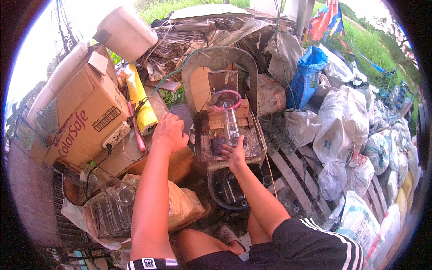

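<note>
On a worn wooden stand [211,153] rests a clear glass bottle [231,122], its far end by a pink ring [226,92]. At the bottle's near end is my right hand [235,157], palm turned up, with the thumb raised and the fingers apart. It may be touching the glass. Further left, my left hand [169,135] is closed, knuckles up, near a yellow roll [140,101]; whatever its fingers hold is hidden. A small dark block [218,145] sits on the stand beside my right fingers. Below the stand's near edge is a black bucket [228,191].
A cardboard box [85,110] with a white power strip [118,135] stands at left, beside a pink-handled tool [140,140]. Nearer, clear glass bottles [110,209] fill a paper sack [184,202]. White sacks [337,119] and a slatted pallet [292,180] lie at right.
</note>
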Tool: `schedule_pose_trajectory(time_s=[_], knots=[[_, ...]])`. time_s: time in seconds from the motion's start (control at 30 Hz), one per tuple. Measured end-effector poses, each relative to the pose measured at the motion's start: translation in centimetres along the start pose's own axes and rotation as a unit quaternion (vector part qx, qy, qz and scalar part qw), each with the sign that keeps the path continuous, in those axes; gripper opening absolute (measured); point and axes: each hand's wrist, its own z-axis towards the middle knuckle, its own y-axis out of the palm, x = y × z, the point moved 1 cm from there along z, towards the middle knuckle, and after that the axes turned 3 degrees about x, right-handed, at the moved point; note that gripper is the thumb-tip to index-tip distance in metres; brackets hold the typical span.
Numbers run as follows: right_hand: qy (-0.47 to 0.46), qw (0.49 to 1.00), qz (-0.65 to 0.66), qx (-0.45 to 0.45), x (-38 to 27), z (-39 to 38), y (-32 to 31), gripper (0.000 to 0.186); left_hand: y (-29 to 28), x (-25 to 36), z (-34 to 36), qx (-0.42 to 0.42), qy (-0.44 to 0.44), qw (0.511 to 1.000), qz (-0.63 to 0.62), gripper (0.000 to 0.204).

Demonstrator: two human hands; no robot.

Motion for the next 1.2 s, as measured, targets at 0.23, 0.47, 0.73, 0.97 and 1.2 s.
schedule_pose_trajectory(time_s=[0.23,0.47,0.73,0.97,1.2], knots=[[-0.282,0.914,-0.228,0.183,2.4,2.9,-0.2,0.086,-0.2,0.2,0.0,0.003,-0.003,1.0,0.009,0.018],[-0.213,0.965,-0.096,0.119,1.6,0.9,0.5,0.09,-0.6,0.4,0.1,-0.024,-0.018,1.0,0.003,0.019],[-0.034,0.999,-0.023,0.032,-1.2,-1.5,0.7,0.106,-0.1,0.2,0.0,0.008,0.004,1.0,0.008,0.018],[-0.038,0.988,-0.122,0.086,-1.1,0.4,-0.4,0.105,-0.8,0.4,0.3,-0.066,-0.036,0.997,0.007,0.026],[-0.281,0.922,-0.206,0.168,0.5,0.9,0.4,0.09,-1.1,0.7,0.3,-0.065,-0.032,0.997,0.009,0.028]])
